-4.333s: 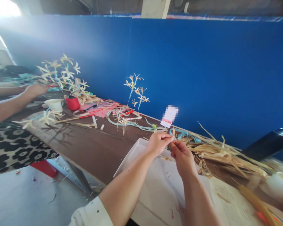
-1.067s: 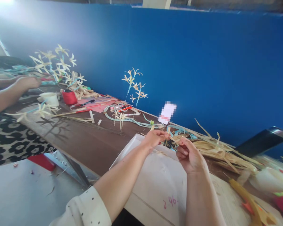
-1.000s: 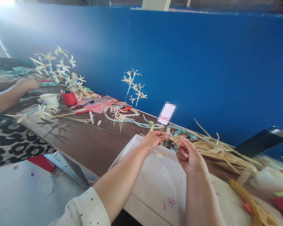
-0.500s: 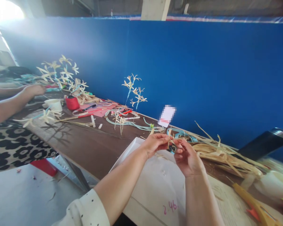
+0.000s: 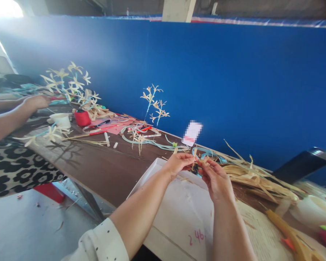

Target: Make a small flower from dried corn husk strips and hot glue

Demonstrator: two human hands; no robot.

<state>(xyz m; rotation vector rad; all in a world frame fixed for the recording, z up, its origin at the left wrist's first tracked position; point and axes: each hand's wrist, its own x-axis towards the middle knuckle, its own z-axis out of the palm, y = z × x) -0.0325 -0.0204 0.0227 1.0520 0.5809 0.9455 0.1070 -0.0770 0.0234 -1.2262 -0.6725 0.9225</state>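
My left hand (image 5: 177, 166) pinches a small straw-coloured strip piece (image 5: 195, 153) between thumb and fingertips. Facing it, my right hand (image 5: 217, 178) has its fingers closed on the same piece from the other side. Much of the piece is hidden by the fingers, so its full shape cannot be made out. Both hands are above the far end of a white box lid or tray (image 5: 190, 203) marked with pink figures. Beyond them lie light blue strips (image 5: 221, 158), and to the right is a heap of dry husk strips (image 5: 250, 177).
Pale flower sprays (image 5: 153, 105) stand by the blue wall. A yellow-handled tool (image 5: 290, 232) and a white cup (image 5: 313, 210) are at right, near a dark cylinder (image 5: 299, 168). At left, another person's hand (image 5: 39, 102) works beside a red spool (image 5: 82, 118).
My right hand's fingers have shifted and turned over the small strip piece, now reaching further across its top. My left hand has barely moved. The view has shifted slightly.
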